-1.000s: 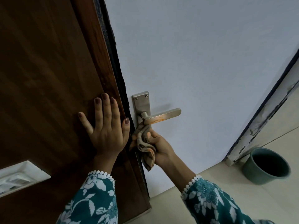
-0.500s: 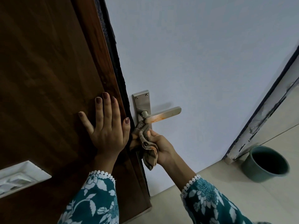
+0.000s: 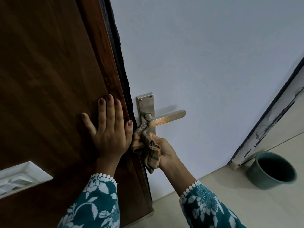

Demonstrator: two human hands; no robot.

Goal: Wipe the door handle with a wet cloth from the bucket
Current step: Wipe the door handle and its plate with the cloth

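On dark wood-grain door [image 3: 49, 79]: left hand [image 3: 108, 130], flat, fingers spread. Right hand [image 3: 164, 148] clenched around crumpled checked cloth [image 3: 148, 145], pressed beneath brushed-metal handle [image 3: 164, 118], rust-streaked; grip shifted slightly upward. Round teal bucket [image 3: 256, 175], floor, far right.

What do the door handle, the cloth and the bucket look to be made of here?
Door handle: looks like brushed metal, silvery with a dull sheen, with an orange, rust-like stain near its base.
Cloth: soft woven fabric, checked beige and brown, creased and folded in the right hand.
Bucket: smooth teal, probably plastic; cannot be sure.
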